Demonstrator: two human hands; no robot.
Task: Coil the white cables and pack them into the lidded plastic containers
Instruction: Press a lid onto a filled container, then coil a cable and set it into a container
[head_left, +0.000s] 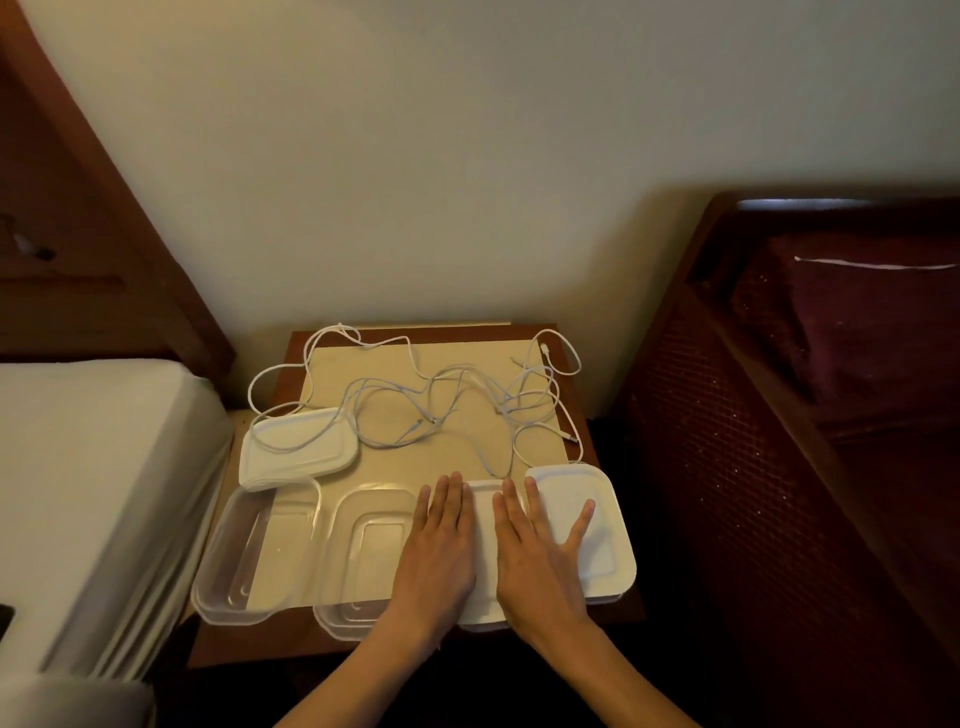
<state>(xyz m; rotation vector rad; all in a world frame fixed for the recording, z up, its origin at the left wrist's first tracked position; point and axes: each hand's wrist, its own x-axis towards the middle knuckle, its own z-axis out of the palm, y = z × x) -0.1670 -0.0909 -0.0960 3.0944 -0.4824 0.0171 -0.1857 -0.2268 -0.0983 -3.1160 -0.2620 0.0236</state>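
Left grip: left hand (439, 551) released, fingers flat at the edge of a lidded container (485, 551).
Right grip: right hand (540, 551) released, fingers splayed flat across two lids, reaching the right container (592, 525).
Cables: white cables (431, 400) lie tangled, uncoiled, on the counter (597, 447) behind the hands.
Open containers: two clear tubs (260, 551) sit left; a loose lid (298, 447) lies behind them.

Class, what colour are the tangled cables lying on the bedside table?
White: the cables lie loose on the table. The head view, the only one, shows it.
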